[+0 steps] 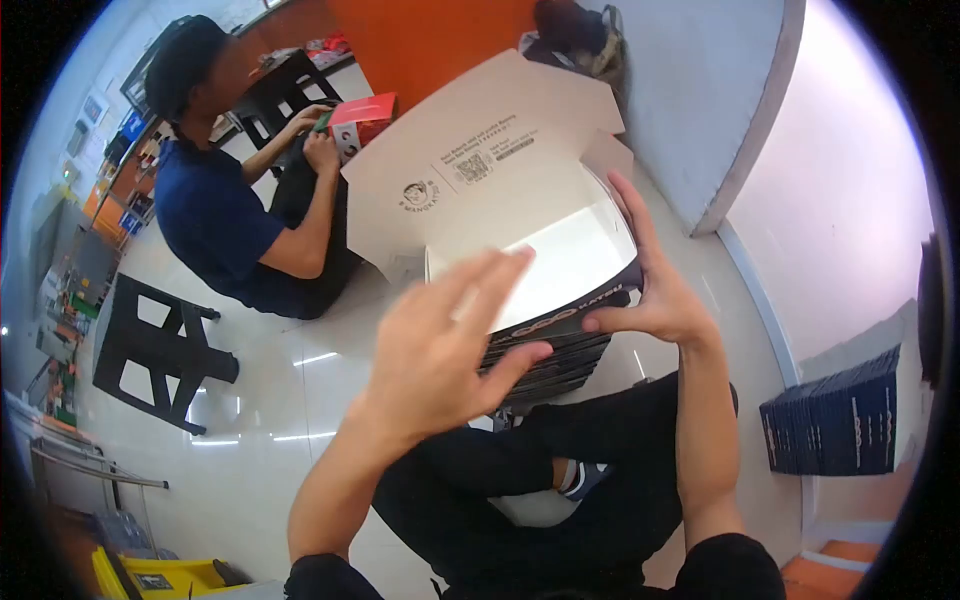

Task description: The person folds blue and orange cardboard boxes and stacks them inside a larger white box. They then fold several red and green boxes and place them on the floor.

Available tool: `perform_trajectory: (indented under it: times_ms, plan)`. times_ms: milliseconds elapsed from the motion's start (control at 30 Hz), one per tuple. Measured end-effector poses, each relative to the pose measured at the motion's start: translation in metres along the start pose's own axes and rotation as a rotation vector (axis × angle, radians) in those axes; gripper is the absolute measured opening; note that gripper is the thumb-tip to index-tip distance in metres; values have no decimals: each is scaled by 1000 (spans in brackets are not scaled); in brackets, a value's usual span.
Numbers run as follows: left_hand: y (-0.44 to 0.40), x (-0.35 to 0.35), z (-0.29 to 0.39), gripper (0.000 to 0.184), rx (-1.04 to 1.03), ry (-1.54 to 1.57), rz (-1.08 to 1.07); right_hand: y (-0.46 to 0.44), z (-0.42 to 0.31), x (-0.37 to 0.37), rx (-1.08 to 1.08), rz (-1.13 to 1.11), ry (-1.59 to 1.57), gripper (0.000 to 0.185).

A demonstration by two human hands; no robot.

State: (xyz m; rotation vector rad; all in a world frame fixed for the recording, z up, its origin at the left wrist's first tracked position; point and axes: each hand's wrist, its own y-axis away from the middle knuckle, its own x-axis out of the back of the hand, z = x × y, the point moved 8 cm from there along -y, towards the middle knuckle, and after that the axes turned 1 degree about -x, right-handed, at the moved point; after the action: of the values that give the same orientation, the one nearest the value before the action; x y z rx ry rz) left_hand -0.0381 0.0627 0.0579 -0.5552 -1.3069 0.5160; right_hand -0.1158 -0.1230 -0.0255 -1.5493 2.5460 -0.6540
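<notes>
Right fingers on box (left fingers perhaps)

The box is cardboard, the floor glossy.

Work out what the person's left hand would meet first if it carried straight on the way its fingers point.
Most likely the open box: the left hand points up and to the right in the picture, towards the box's white inside. Depth is unclear, so it might pass above.

One open carton, two stacks
</notes>
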Motion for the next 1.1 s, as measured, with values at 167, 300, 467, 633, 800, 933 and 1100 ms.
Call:
perform_trajectory:
  times_ms: [167,300,467,633,800,933,1100]
  plan:
    - [7,-36,-14,24,13,44,-248,-1,-4,-1,0,-6,13,135]
    - [-9,-19,0,20,-17,-59,-333,3,0,2,-8,17,51,135]
    - [-8,-19,-9,18,6,-11,-323,7,-1,3,-16,47,38,131]
    - [-2,-22,-8,15,51,-91,-313,9,9,8,-23,92,81,117]
    - [-4,-18,-5,14,58,-145,-317,11,15,1,-31,51,13,99]
    - [-5,-15,-2,14,77,-194,-300,12,22,0,11,63,9,96]
    - [-11,-15,0,14,53,-228,-333,15,17,4,44,101,160,83]
